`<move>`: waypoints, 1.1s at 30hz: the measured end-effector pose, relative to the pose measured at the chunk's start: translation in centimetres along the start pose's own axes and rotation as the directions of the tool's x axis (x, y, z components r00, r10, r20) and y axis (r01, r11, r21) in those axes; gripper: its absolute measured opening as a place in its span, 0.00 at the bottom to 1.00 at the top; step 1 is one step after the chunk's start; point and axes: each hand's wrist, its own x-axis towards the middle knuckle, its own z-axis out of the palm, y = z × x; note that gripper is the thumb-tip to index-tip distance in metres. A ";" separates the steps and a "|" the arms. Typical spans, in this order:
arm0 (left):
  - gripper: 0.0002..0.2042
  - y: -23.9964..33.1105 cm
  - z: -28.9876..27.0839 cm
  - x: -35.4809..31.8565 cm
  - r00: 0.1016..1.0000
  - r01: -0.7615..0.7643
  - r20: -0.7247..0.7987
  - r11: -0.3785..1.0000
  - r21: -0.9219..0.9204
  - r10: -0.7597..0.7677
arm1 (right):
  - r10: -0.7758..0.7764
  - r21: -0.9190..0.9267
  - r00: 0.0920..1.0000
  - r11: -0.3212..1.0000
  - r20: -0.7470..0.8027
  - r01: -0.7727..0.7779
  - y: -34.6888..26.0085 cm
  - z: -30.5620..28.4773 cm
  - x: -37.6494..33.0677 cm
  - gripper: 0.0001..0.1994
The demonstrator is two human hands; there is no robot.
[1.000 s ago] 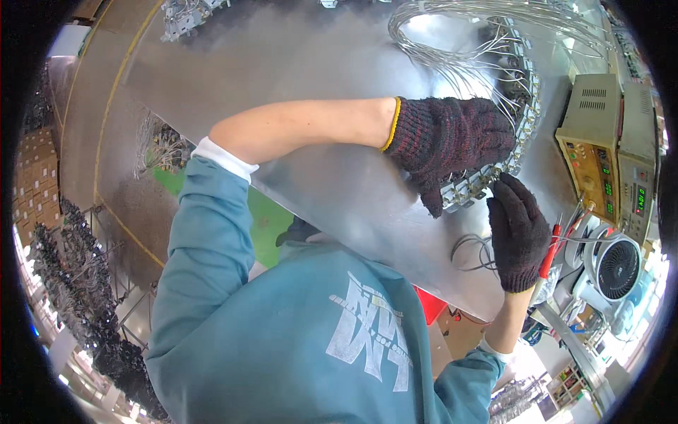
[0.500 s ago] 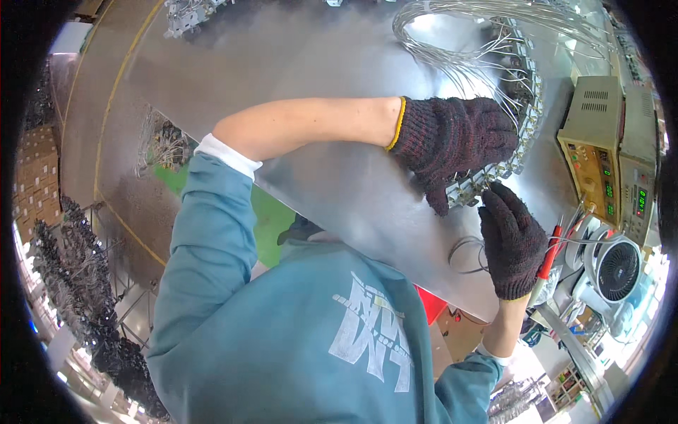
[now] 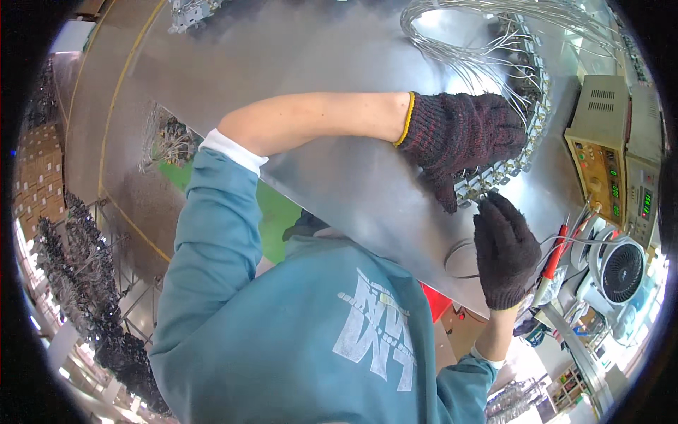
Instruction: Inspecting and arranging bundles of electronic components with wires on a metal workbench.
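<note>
My left hand (image 3: 462, 134), in a dark red knit glove with a yellow cuff, lies over a curved strip of small metal wired parts (image 3: 526, 152) on the shiny metal tabletop (image 3: 311, 56), its fingers bent down onto the strip. In a black glove, my right hand (image 3: 505, 251) reaches up from below. Its fingertips meet the strip's lower end just under my left fingers. The dark glove hides whether it pinches anything. Thin grey wires (image 3: 487, 32) fan out from the strip toward the far edge.
Beige test instruments with green displays (image 3: 607, 152) stand at the right, with a small round fan (image 3: 623, 272) and a red probe (image 3: 554, 260) below them. A loose wire loop (image 3: 459, 258) lies near the table edge. Racks of dark parts (image 3: 85, 283) fill the left.
My right hand has risen from near the red probe to the lower end of the strip. My left hand has stayed on the strip.
</note>
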 end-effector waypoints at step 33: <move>0.60 0.1 -0.6 0.0 0.999 0.032 -0.030 0.999 -0.020 -0.033 | 0.000 -0.091 1.000 0.996 0.018 0.001 -0.6 -0.3 1.1 0.14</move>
